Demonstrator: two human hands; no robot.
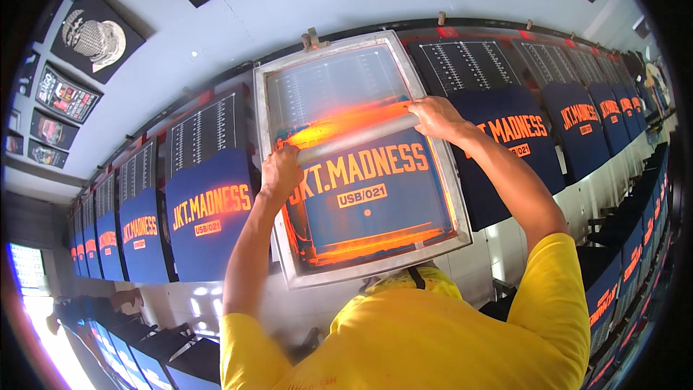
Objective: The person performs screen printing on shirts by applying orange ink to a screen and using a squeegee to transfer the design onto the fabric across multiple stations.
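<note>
Head view is showing blue cloths with orange lettering lying in a row at left, then the left hand gripping the near end of a pale bar. Across the middle of a grey-framed screen, this bar is lying with orange ink sitting along its far side, while the right hand is grasping its other end, and more matching shirts are lying beyond.
</note>
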